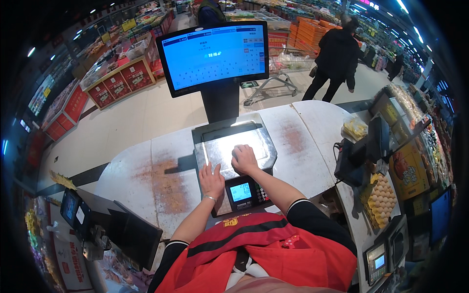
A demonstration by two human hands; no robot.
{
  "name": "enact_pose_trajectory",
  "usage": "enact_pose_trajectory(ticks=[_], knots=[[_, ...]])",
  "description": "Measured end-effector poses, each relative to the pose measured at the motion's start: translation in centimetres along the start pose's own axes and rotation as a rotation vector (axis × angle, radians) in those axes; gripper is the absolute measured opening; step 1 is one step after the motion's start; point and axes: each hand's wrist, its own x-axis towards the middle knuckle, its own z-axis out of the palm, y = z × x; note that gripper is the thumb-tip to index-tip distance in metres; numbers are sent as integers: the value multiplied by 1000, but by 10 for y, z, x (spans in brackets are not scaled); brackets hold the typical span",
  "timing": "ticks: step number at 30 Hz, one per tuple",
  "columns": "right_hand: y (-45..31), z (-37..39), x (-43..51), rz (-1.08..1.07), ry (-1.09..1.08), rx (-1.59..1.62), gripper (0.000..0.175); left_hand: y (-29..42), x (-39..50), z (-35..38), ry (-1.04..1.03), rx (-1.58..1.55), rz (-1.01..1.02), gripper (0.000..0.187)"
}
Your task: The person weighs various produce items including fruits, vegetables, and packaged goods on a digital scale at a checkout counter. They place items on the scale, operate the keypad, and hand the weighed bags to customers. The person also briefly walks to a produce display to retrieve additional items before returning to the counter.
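In front of me a weighing scale with a steel platter (220,141) stands on a worn white counter (128,166). My left hand (211,182) rests at the platter's near left corner, fingers spread and holding nothing. Over the middle of the platter is my right hand (244,159), its fingers curled down. A dark patch shows under those fingers; whether it is an object or shadow cannot be told. The scale's lit display and keypad (242,194) lie between my forearms. Behind the platter a large touchscreen monitor (216,55) rises on a black post and shows a keyboard layout.
Egg trays (381,199) sit on the right side counter, near a black device (353,161) and a second scale (377,262). A dark monitor (133,234) stands at left. Beyond the counter are a shopping cart (289,64) and a person in black (335,55).
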Motion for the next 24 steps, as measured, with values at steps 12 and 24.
enact_pose_trajectory(ticks=[12,24], knots=[[1,-1,1,10,-19,7,21,0,0,2,4,0,-10,41],[7,6,4,-72,-4,-22,18,-4,-2,7,-4,-31,-29,41]])
